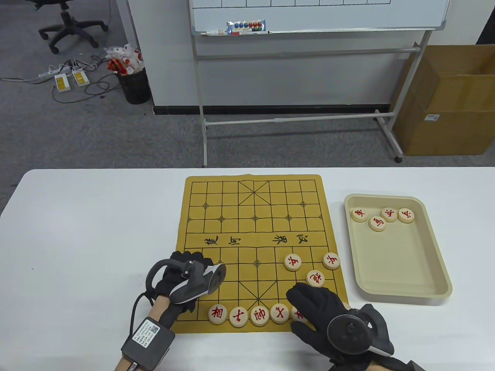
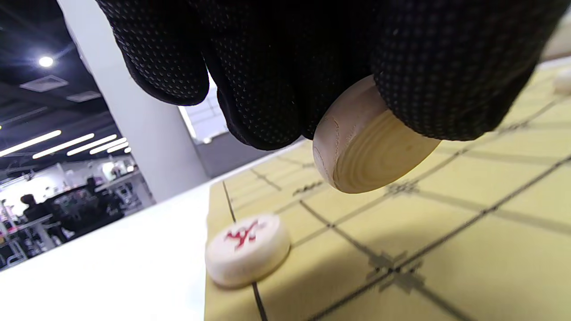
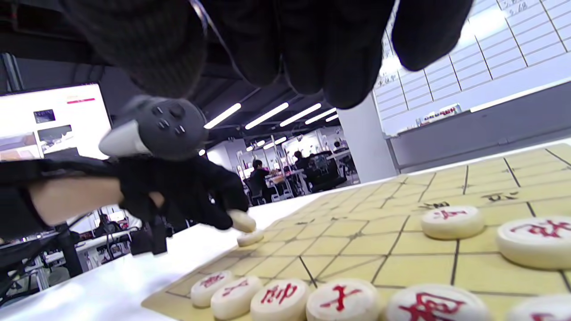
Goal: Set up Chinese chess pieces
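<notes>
The yellow board (image 1: 255,201) lies mid-table. My left hand (image 1: 185,272) is over its near left part and pinches a wooden piece (image 2: 370,147), tilted, just above the board; the piece also shows in the right wrist view (image 3: 243,220). Below it a red piece (image 2: 247,249) lies on the board's left edge line. My right hand (image 1: 313,305) hovers over the near right corner, fingers loose and empty, partly covering a piece (image 1: 297,313). Several red pieces (image 1: 238,316) line the near row. Three more (image 1: 315,278) lie further up on the right.
A beige tray (image 1: 437,293) right of the board holds several red pieces (image 1: 388,214) at its far end. The board's far half carries no pieces. A whiteboard stand (image 1: 294,119) and a cardboard box (image 1: 448,104) are on the floor beyond the table.
</notes>
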`<state>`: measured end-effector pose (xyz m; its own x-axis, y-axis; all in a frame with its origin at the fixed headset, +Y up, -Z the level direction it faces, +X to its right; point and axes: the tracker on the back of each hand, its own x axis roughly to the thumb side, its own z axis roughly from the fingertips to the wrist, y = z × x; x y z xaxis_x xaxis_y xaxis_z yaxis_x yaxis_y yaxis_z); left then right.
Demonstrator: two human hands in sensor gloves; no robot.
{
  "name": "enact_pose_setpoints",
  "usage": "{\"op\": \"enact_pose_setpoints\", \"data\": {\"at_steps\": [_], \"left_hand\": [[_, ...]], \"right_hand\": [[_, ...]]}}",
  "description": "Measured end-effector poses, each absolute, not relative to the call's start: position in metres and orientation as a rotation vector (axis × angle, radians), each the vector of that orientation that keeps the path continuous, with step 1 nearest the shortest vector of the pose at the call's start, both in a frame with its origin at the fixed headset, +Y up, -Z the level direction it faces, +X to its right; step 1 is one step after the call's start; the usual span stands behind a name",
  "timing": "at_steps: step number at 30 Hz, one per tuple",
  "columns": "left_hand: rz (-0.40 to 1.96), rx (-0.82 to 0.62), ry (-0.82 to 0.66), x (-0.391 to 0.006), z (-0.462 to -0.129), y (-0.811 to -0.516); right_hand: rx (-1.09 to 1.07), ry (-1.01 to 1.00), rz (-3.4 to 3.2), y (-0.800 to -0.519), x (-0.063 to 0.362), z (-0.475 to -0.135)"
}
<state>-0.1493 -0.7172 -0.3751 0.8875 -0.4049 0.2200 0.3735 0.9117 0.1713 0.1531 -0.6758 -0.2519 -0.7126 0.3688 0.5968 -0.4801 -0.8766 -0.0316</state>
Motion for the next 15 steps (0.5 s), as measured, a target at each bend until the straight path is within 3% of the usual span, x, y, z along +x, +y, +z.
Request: {"op": "enact_pose_setpoints", "data": {"at_steps": [10, 15], "left_hand": [[-0.629, 0.09, -0.346, -0.141, -0.369, -0.754], [-0.581, 0.071, -0.314, -0.142, -0.366, -0.74]], "right_hand": [[0.84, -0.329, 2.515, -0.673, 0.153, -0.248], [0.831, -0.334, 2.519, -0.673, 0.154, -0.249]]}}
